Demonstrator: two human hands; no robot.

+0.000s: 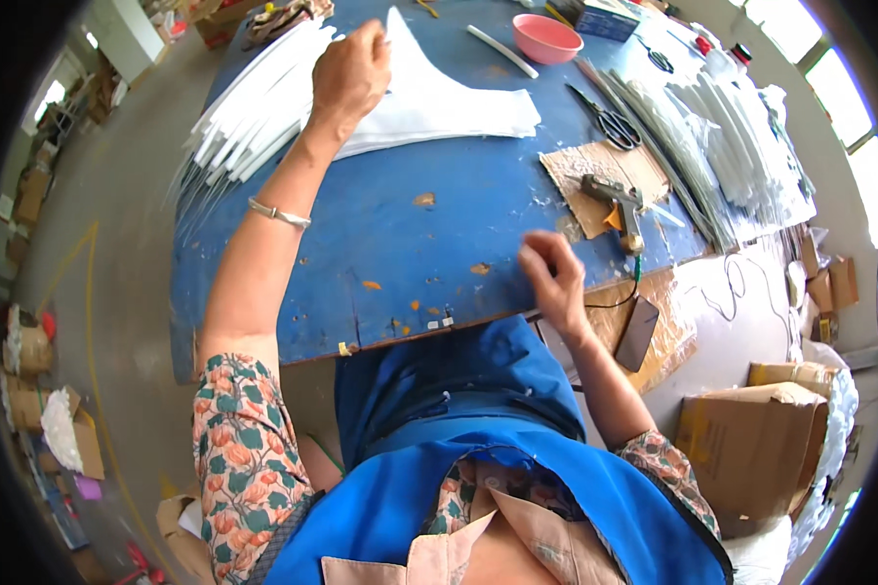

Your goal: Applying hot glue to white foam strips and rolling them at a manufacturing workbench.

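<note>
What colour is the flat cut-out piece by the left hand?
The piece is white; head view.

Right hand (558,281) blurred over near edge of table (400,239). Left hand (351,76): fingertips hidden, grip unclear. Cloth bundle (281,23), far left corner, cut off above.

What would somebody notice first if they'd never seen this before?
Probably the big blue table across the middle, with a pink bowl near its far side. A fan of white tubes lies at the far left, beside the left hand. Toward the right, a glue gun sits on cardboard.
</note>
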